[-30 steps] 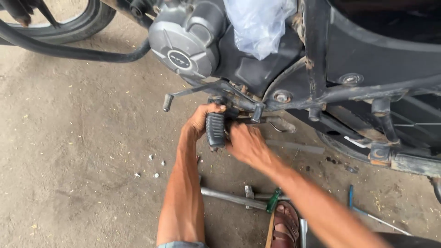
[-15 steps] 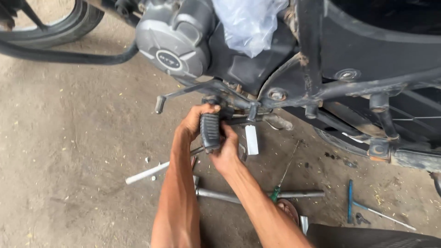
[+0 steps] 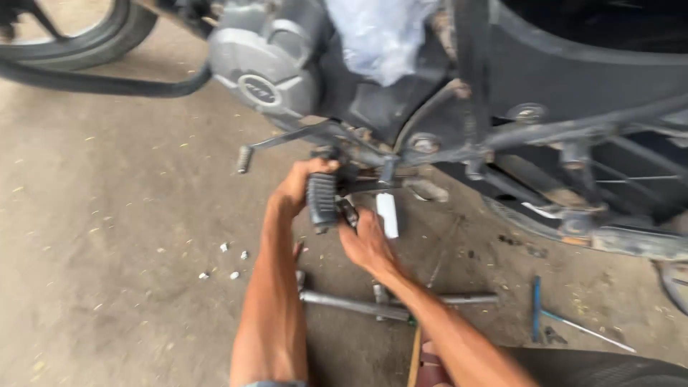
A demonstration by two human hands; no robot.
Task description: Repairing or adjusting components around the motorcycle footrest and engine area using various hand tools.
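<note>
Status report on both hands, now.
Left hand gripping ribbed footpeg. Right hand just below it, fingers at the peg. Metal bar lies on floor underneath.

A repair workshop: motorcycle (image 3: 459, 107) on stained concrete floor (image 3: 107, 251), tools (image 3: 545, 319) scattered.

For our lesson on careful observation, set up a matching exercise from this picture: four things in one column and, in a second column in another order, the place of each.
Things:
1. Black ribbed rubber footpeg
2. Long grey metal bar
3. Blue-handled tool
4. Clear crumpled plastic bag

Places:
A. On the floor, right of the right forearm
B. On top of the dark engine block
C. Held in the left hand, with the right hand just below
D. Flat on the concrete, under both forearms

Pairs: 1-C, 2-D, 3-A, 4-B
</note>
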